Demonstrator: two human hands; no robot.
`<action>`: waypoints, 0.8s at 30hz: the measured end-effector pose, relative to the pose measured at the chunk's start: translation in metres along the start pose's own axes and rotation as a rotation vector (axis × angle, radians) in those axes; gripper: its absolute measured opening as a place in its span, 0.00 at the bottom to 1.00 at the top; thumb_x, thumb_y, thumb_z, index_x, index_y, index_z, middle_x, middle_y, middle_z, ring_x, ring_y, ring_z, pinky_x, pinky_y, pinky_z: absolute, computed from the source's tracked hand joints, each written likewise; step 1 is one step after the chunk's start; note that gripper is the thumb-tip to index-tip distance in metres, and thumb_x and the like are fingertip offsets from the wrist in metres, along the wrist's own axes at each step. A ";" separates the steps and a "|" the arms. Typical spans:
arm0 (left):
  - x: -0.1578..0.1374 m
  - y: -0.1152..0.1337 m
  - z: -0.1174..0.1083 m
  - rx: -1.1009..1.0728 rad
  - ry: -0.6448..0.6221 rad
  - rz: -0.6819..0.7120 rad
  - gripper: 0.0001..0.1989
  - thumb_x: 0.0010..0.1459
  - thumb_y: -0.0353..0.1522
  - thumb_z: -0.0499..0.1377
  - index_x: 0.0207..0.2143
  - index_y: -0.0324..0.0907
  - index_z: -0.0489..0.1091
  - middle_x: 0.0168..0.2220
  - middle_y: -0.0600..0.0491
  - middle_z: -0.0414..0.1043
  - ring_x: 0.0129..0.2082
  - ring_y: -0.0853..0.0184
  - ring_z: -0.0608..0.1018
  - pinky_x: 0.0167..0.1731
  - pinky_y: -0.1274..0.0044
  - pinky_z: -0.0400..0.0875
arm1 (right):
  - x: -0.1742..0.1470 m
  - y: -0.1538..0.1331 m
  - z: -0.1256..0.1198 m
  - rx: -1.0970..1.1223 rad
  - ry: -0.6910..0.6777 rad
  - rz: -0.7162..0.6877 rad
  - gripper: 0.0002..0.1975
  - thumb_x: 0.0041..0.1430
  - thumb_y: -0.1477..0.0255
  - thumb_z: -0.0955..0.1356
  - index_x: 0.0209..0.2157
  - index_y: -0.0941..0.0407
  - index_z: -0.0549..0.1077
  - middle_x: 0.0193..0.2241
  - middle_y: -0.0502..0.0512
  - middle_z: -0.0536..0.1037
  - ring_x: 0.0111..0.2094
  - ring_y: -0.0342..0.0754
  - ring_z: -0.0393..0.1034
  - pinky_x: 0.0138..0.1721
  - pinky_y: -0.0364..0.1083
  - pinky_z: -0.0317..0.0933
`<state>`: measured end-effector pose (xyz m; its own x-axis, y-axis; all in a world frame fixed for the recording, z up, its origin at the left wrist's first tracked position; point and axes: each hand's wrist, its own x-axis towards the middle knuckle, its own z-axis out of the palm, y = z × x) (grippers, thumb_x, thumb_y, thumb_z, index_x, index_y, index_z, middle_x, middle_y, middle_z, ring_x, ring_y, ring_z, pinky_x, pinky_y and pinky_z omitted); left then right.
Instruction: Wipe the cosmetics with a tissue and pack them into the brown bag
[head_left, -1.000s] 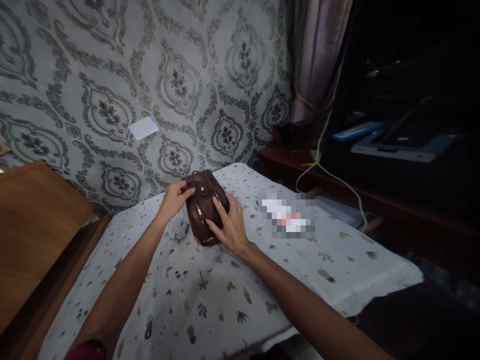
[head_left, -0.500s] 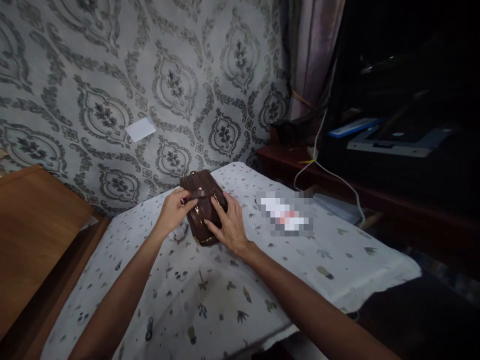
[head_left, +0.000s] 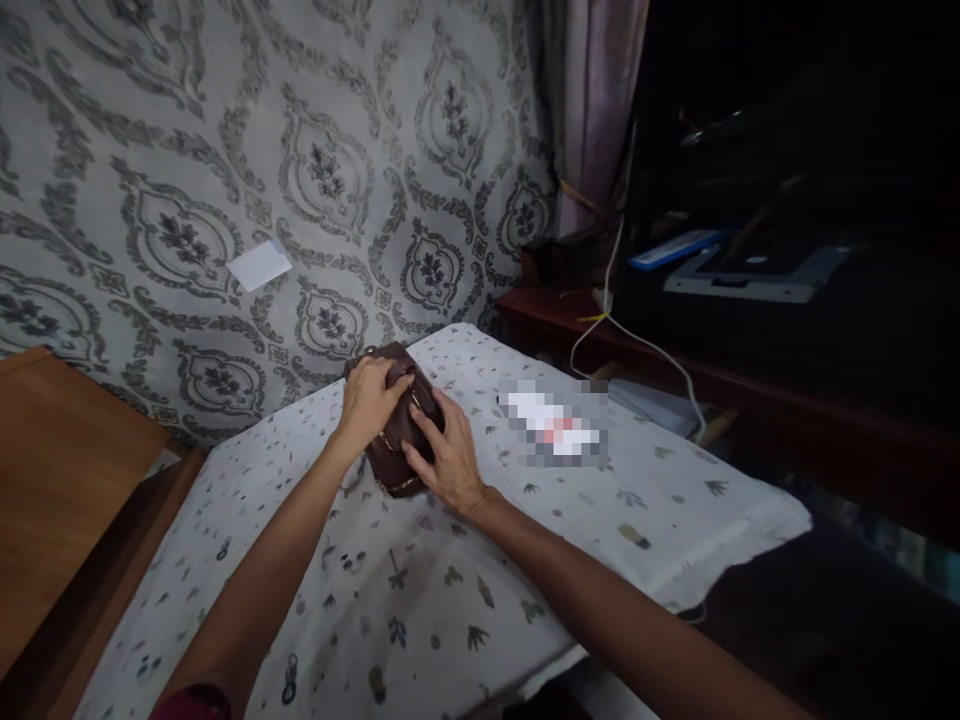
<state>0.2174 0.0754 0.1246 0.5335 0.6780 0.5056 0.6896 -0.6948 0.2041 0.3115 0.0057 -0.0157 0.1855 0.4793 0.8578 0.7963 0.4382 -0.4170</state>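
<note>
A small brown handbag (head_left: 399, 472) with gold-coloured trim lies on the patterned white cloth (head_left: 435, 560). Over its upper part curls my left hand (head_left: 369, 402), thumb and fingers closed on the strap or flap there; the fingertips partly hide what they grip. My right hand (head_left: 452, 455) clasps the bag's right side, with the thumb and index finger on the front and the other fingers round the edge. Both hands cover much of the bag's front.
A blurred-out white and red item (head_left: 553, 425) lies on the cloth to the right. Beyond it a white cable (head_left: 651, 345) hangs by a dark red shelf (head_left: 517, 298). A wooden panel (head_left: 67, 460) stands at left; patterned wallpaper (head_left: 330, 170) rises behind.
My left hand has moved from the strap's left side up and over the bag's top, now covering the strap. My right hand keeps its hold. The whole view has shifted slightly.
</note>
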 end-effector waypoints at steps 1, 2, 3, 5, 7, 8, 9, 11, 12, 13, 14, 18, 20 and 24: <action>0.002 -0.001 0.002 -0.025 0.015 -0.028 0.08 0.58 0.35 0.59 0.27 0.42 0.73 0.29 0.52 0.73 0.35 0.61 0.72 0.38 0.72 0.64 | 0.000 0.000 0.000 0.003 -0.007 0.001 0.20 0.64 0.64 0.64 0.56 0.55 0.68 0.63 0.68 0.57 0.64 0.62 0.53 0.58 0.64 0.58; 0.004 -0.003 0.003 -0.059 0.024 -0.054 0.08 0.57 0.35 0.59 0.27 0.42 0.72 0.28 0.53 0.72 0.33 0.63 0.72 0.36 0.73 0.64 | -0.001 0.001 0.000 0.004 -0.010 -0.001 0.20 0.64 0.64 0.64 0.56 0.55 0.68 0.63 0.68 0.57 0.64 0.62 0.53 0.57 0.64 0.58; 0.005 -0.004 0.005 -0.097 0.026 -0.079 0.08 0.57 0.35 0.59 0.26 0.42 0.71 0.27 0.53 0.72 0.31 0.64 0.71 0.34 0.74 0.63 | -0.001 0.001 0.001 0.002 -0.009 -0.005 0.20 0.64 0.64 0.64 0.56 0.55 0.69 0.64 0.68 0.57 0.64 0.62 0.53 0.57 0.64 0.58; 0.007 -0.007 0.008 -0.170 0.019 -0.122 0.09 0.55 0.36 0.59 0.26 0.42 0.71 0.25 0.54 0.71 0.28 0.66 0.70 0.31 0.75 0.62 | -0.001 0.000 0.001 -0.011 -0.004 -0.010 0.21 0.64 0.65 0.65 0.56 0.56 0.68 0.64 0.69 0.57 0.64 0.62 0.52 0.58 0.63 0.58; 0.007 -0.008 0.010 -0.230 0.024 -0.154 0.09 0.54 0.37 0.59 0.26 0.41 0.71 0.24 0.55 0.71 0.26 0.67 0.70 0.30 0.75 0.62 | -0.002 0.000 0.001 -0.027 -0.016 -0.005 0.22 0.64 0.65 0.65 0.57 0.56 0.68 0.65 0.69 0.56 0.65 0.62 0.52 0.58 0.63 0.57; 0.007 -0.009 0.011 -0.250 0.030 -0.159 0.09 0.54 0.38 0.59 0.26 0.41 0.70 0.24 0.55 0.71 0.26 0.67 0.70 0.30 0.75 0.62 | -0.002 0.000 0.001 -0.035 -0.027 0.001 0.22 0.64 0.65 0.65 0.58 0.55 0.67 0.65 0.69 0.56 0.65 0.62 0.51 0.58 0.64 0.57; 0.006 -0.009 0.011 -0.264 0.035 -0.155 0.10 0.54 0.38 0.59 0.27 0.41 0.71 0.25 0.55 0.71 0.26 0.67 0.70 0.30 0.76 0.62 | -0.002 -0.001 0.001 -0.040 -0.038 0.007 0.23 0.64 0.65 0.65 0.59 0.55 0.67 0.65 0.68 0.56 0.65 0.62 0.51 0.57 0.64 0.57; 0.003 -0.009 0.011 -0.272 0.041 -0.133 0.09 0.54 0.38 0.59 0.27 0.42 0.71 0.26 0.55 0.72 0.28 0.66 0.71 0.31 0.75 0.63 | -0.002 -0.001 0.001 -0.050 -0.053 0.015 0.23 0.64 0.65 0.64 0.59 0.55 0.67 0.65 0.68 0.56 0.65 0.63 0.51 0.57 0.64 0.57; 0.002 -0.009 0.011 -0.267 0.045 -0.123 0.09 0.54 0.37 0.60 0.26 0.42 0.71 0.26 0.55 0.72 0.28 0.66 0.72 0.32 0.75 0.64 | -0.002 -0.002 0.000 -0.054 -0.057 0.018 0.23 0.64 0.65 0.64 0.59 0.55 0.67 0.65 0.68 0.56 0.65 0.63 0.51 0.57 0.64 0.57; 0.000 -0.008 0.010 -0.260 0.046 -0.113 0.08 0.54 0.37 0.60 0.26 0.41 0.71 0.26 0.54 0.72 0.29 0.65 0.72 0.32 0.75 0.64 | -0.002 -0.002 0.000 -0.058 -0.061 0.019 0.23 0.64 0.65 0.64 0.58 0.56 0.67 0.65 0.69 0.56 0.65 0.62 0.51 0.58 0.64 0.57; -0.002 -0.007 0.010 -0.254 0.051 -0.103 0.08 0.54 0.36 0.60 0.26 0.41 0.72 0.26 0.54 0.72 0.29 0.65 0.72 0.33 0.74 0.65 | -0.002 -0.003 0.000 -0.061 -0.063 0.019 0.23 0.64 0.65 0.64 0.58 0.56 0.67 0.65 0.69 0.56 0.65 0.62 0.51 0.58 0.63 0.57; -0.011 -0.002 0.008 -0.234 0.069 -0.067 0.06 0.55 0.34 0.60 0.28 0.41 0.72 0.29 0.53 0.72 0.31 0.65 0.73 0.36 0.74 0.66 | -0.002 -0.003 -0.001 -0.066 -0.060 0.001 0.23 0.64 0.65 0.64 0.58 0.58 0.68 0.65 0.72 0.55 0.65 0.63 0.50 0.58 0.63 0.57; -0.015 0.001 0.007 -0.201 0.060 -0.053 0.07 0.56 0.34 0.60 0.27 0.41 0.71 0.29 0.53 0.71 0.32 0.65 0.73 0.36 0.74 0.66 | -0.002 -0.003 -0.001 -0.068 -0.064 0.006 0.23 0.64 0.65 0.64 0.58 0.58 0.68 0.65 0.71 0.54 0.65 0.64 0.50 0.58 0.63 0.57; -0.021 0.007 0.003 -0.117 -0.029 0.036 0.12 0.57 0.33 0.59 0.21 0.43 0.65 0.25 0.53 0.69 0.33 0.63 0.72 0.36 0.73 0.65 | -0.003 -0.002 0.001 -0.069 -0.058 0.014 0.24 0.63 0.65 0.64 0.59 0.56 0.67 0.65 0.69 0.54 0.65 0.64 0.51 0.58 0.64 0.56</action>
<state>0.2125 0.0567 0.1133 0.5718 0.6578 0.4903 0.6091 -0.7407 0.2834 0.3086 0.0045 -0.0180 0.1649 0.5294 0.8322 0.8320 0.3784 -0.4056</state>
